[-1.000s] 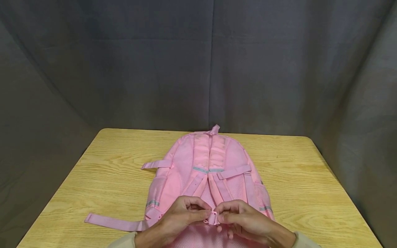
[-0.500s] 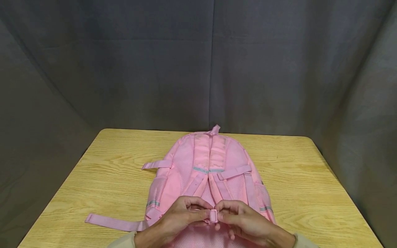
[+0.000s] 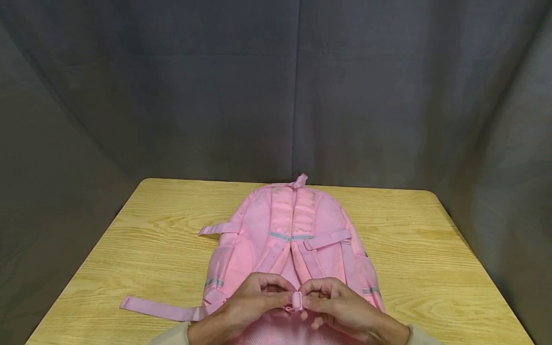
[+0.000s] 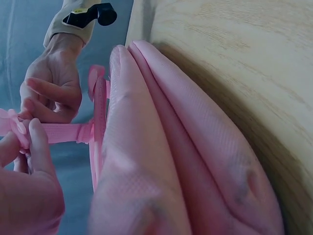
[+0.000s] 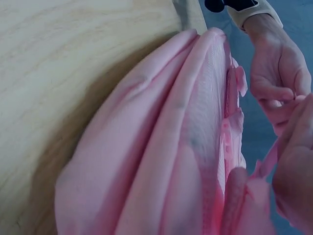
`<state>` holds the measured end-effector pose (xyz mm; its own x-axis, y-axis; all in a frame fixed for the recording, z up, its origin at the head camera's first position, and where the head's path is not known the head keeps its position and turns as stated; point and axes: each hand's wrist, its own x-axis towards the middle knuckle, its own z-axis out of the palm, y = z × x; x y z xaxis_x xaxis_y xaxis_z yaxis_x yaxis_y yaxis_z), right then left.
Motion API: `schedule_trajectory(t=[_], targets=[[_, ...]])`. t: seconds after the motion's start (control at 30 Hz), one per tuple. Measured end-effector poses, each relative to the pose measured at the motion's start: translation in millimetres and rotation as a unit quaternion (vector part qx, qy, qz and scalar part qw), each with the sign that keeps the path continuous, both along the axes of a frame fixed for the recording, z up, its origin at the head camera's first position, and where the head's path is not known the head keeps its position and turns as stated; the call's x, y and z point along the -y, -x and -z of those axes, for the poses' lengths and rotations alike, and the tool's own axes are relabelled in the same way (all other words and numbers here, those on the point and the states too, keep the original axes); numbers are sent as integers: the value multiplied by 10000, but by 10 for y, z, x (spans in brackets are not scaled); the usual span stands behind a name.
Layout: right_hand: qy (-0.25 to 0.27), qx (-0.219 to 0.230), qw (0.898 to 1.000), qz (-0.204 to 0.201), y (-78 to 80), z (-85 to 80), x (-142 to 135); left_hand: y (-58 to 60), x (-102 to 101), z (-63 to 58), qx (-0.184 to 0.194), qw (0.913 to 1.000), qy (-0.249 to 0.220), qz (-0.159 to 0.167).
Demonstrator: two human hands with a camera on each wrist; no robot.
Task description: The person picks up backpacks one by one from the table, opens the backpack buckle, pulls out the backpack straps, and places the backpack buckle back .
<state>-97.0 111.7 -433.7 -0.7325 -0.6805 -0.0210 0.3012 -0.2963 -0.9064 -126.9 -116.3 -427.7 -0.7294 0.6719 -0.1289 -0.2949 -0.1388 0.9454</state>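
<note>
A pink backpack (image 3: 254, 225) lies with its strapped side up. Over its lower part, the two hands meet at a small pink plastic buckle (image 3: 296, 301). The left hand (image 3: 254, 299) pinches the webbing at the buckle's left side between thumb and forefinger. From the other side, the right hand (image 3: 338, 306) pinches the buckle's edge, its lower fingers loosely bent. In the left wrist view a pink webbing strap (image 4: 63, 133) runs from the buckle towards the backpack, raised off it. Fingers partly cover how the webbing passes through the buckle.
The backpack rests on a wood-grain table (image 3: 431, 268). One loose strap (image 3: 161, 309) stretches left across the tabletop, and a shorter strap (image 3: 220, 228) sticks out higher up. A dark grey curtain (image 3: 215, 96) hangs behind and at both sides.
The buckle has turned slightly between the fingers, so its frame faces the head camera more squarely. Both hands keep nearly the same place and hold.
</note>
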Motion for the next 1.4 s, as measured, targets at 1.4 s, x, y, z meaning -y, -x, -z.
schedule_trajectory(t=[1.4], targets=[[51, -26, 9993, -378, 0, -22, -53, -6, -35, 29, 2, 9992, -309, 266]])
